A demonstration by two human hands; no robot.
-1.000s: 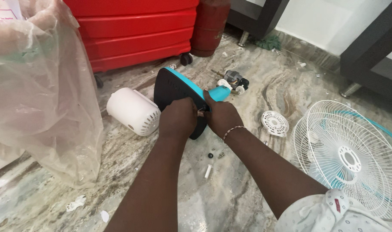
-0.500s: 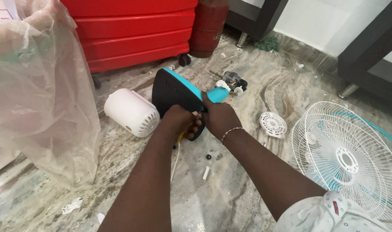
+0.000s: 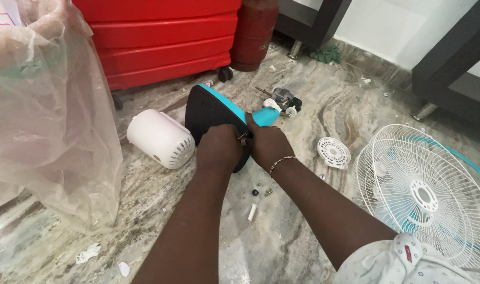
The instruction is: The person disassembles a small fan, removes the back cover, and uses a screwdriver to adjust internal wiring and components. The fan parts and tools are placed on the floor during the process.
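A black and teal fan base [image 3: 211,111] lies tipped on the marble floor, its black underside facing me. My left hand [image 3: 219,150] is clenched against the lower edge of the base, with a small tool tip showing between the hands. My right hand [image 3: 268,144], a bracelet on its wrist, grips the base's teal neck side just to the right. The fan motor [image 3: 282,100] sticks out beyond the neck. What exactly the left fingers pinch is hidden.
A white cylindrical motor cover [image 3: 160,138] lies left of the base. White fan grilles [image 3: 424,192] over a teal blade rest at right, a small round white cap [image 3: 333,152] nearby. Small screws [image 3: 261,192] and a white peg [image 3: 252,212] lie below. Plastic bag [image 3: 45,115] left, red suitcase [image 3: 161,42] behind.
Both hands stayed on the fan base with only slight shifts. The view moved a little closer and to the right.
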